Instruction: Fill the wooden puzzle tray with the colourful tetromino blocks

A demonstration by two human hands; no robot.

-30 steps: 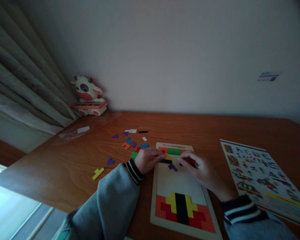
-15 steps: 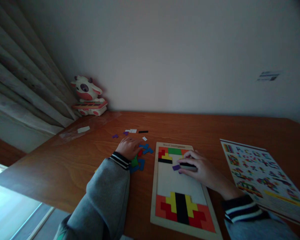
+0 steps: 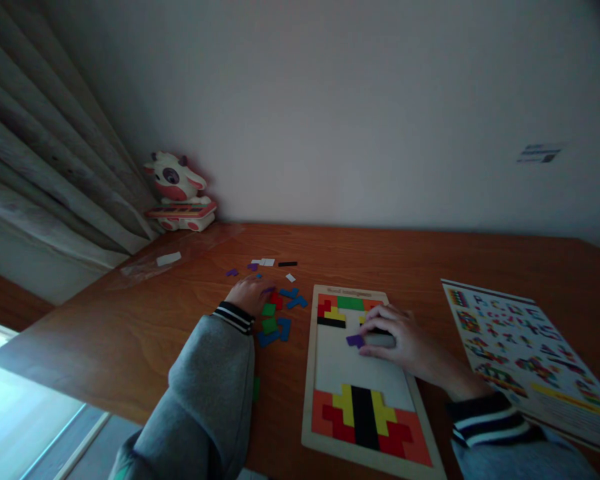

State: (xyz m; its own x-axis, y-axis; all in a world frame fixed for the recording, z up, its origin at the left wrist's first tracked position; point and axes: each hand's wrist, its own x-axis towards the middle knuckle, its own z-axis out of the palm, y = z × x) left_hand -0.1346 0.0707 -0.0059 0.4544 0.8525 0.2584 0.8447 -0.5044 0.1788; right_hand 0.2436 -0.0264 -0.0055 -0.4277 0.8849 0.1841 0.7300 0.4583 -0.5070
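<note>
My right hand (image 3: 397, 337) is over the wooden puzzle board (image 3: 309, 380), thumb and fingers closed on a purple puzzle piece (image 3: 354, 341). Bare board shows beneath that piece. Red, yellow, green and black pieces fill the far end, partly behind my hand; a black bar (image 3: 364, 417) between yellow, red and orange pieces fills the near end. Left of the board, my left hand (image 3: 247, 295) is closed, with another purple piece (image 3: 269, 290) at its fingertips. Loose red (image 3: 277, 302), green (image 3: 269, 325) and blue pieces (image 3: 284, 329) lie beside it on the table.
White pieces (image 3: 266, 263), a black strip (image 3: 287, 264) and purple pieces (image 3: 232, 273) lie farther back. To the right is a printed pattern sheet (image 3: 525, 353). A toy cow with a keyboard (image 3: 180, 193) stands at the back left, near clear plastic (image 3: 150, 267).
My left hand has drawn slightly left, uncovering green and red pieces, and a purple piece now shows at its fingertips. My right hand and its purple piece have shifted slightly nearer me.
</note>
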